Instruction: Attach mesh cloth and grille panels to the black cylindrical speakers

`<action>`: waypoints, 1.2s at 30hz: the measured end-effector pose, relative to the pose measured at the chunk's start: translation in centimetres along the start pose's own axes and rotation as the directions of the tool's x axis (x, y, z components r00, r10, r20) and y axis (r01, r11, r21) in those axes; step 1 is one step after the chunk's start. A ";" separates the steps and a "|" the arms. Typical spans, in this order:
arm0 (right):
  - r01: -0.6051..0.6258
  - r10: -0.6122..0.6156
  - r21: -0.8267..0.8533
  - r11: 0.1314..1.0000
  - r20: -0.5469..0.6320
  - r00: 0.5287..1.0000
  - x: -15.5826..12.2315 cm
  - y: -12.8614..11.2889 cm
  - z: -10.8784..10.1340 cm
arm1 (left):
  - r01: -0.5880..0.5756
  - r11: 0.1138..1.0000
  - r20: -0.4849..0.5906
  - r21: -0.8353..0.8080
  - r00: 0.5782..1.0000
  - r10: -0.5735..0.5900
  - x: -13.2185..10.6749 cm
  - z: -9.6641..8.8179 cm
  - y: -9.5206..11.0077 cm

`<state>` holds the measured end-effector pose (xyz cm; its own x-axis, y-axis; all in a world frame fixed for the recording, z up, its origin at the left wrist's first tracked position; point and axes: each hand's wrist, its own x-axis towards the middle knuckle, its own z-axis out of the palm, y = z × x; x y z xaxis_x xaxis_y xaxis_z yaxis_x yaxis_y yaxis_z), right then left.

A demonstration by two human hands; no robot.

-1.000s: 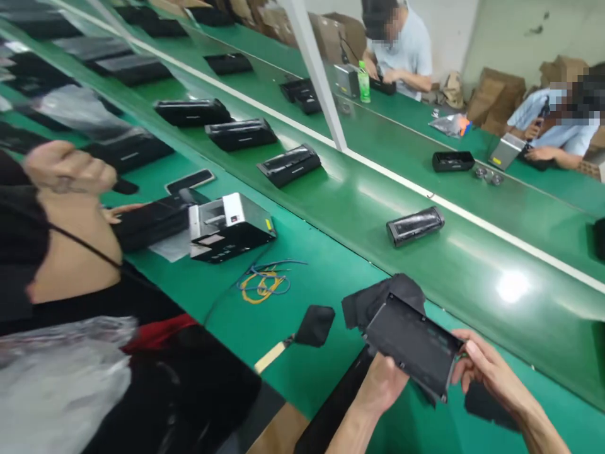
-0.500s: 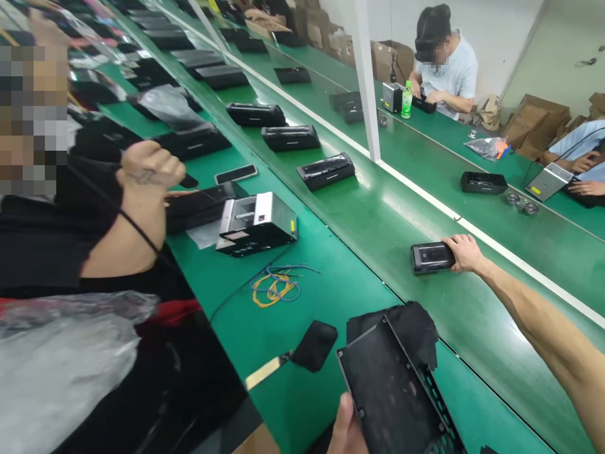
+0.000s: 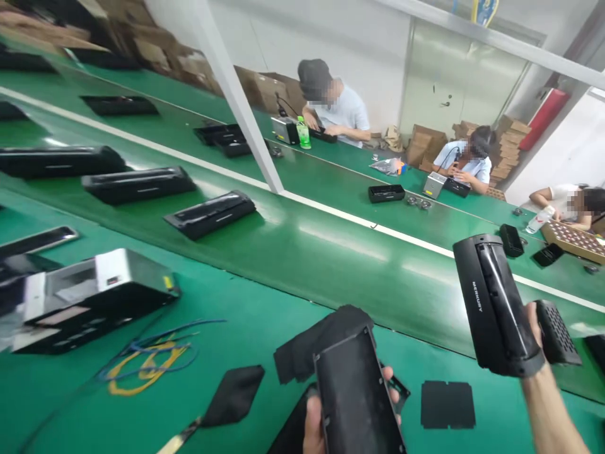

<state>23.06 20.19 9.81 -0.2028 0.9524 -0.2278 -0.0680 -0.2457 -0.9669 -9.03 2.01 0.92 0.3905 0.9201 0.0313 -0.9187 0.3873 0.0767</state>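
Note:
My left hand, at the bottom centre, is closed around a black rectangular plastic panel with a raised rim. To the right, my right hand grips a black speaker housing marked MERKURY, held tilted above the green surface; most of those fingers are hidden behind it. A stack of black cloth sheets lies behind the panel. Between the two hands, a flat black square sheet rests on the bench. Left of the panel lies another black piece, touching a pale-handled tool.
Several black housings sit on the green belt at left. A metal-cased device and coiled blue and yellow wires occupy the near bench. A white post rises beyond the belt. Co-workers sit across, beside a green bottle.
My right hand has lifted the speaker housing off the belt and brought it closer. The left hand still holds the panel. My view has turned right, leaving the neighbouring person out of sight.

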 end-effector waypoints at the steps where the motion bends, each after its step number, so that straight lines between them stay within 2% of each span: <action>1: -0.022 0.022 0.051 0.998 0.000 1.000 -2.0 1.0 0.4 | 0.015 1.000 0.012 0.004 1.000 -0.015 0.5 0.5 -0.8; 3: -0.053 0.056 0.145 0.988 -0.012 0.998 -5.8 3.8 1.3 | 0.036 0.999 0.023 0.021 0.999 -0.037 1.6 1.2 -2.7; 6: -0.057 0.095 0.255 0.965 -0.140 0.986 -11.2 7.2 1.0 | 0.030 0.997 0.017 0.076 0.999 -0.031 3.1 1.3 -5.8; 9: -0.195 0.220 0.120 0.973 -0.253 0.942 -14.2 7.4 -1.2 | -0.074 0.992 -0.016 0.104 0.997 0.076 4.5 0.3 -8.5; 11: -0.240 0.216 -0.068 0.968 -0.255 0.943 -14.6 5.8 -2.1 | -0.087 0.987 -0.050 0.134 0.994 0.094 5.1 -0.7 -10.0; 13: -0.178 0.128 -0.286 0.941 -0.185 0.974 -14.7 3.7 -1.7 | -0.062 0.981 -0.073 0.181 0.994 0.076 5.5 -1.5 -11.4; 16: -0.048 0.023 -0.579 0.814 -0.050 0.998 -15.0 1.0 0.6 | -0.014 0.962 -0.088 0.271 0.995 0.039 5.9 -1.8 -13.2; 19: 0.015 0.000 -0.730 0.683 0.020 1.000 -15.3 -0.4 2.8 | -0.012 0.944 -0.080 0.331 0.996 0.040 6.4 -0.6 -14.1; 23: 0.044 -0.014 -0.846 0.532 0.044 0.999 -15.3 -0.6 4.2 | -0.079 0.929 -0.021 0.362 0.995 0.093 7.0 1.5 -14.4; 26: 0.052 0.004 -0.877 0.478 0.062 0.998 -15.0 -0.2 4.4 | -0.145 0.919 -0.009 0.366 0.987 0.159 7.2 2.1 -14.4; 31: 0.033 0.061 -0.864 0.503 0.074 0.995 -14.4 0.4 4.2 | -0.185 0.914 -0.003 0.360 0.980 0.199 7.2 1.3 -14.9; 36: -0.034 0.119 -0.838 0.545 0.037 0.992 -15.0 0.5 4.0 | -0.127 0.920 -0.027 0.372 0.989 0.147 7.3 -0.4 -15.3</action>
<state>22.13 5.05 13.24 -0.2457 0.9091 -0.3365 0.7884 -0.0146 -0.6150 7.84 2.88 -0.42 0.2495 0.9683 0.0156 -0.8726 0.2178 0.4371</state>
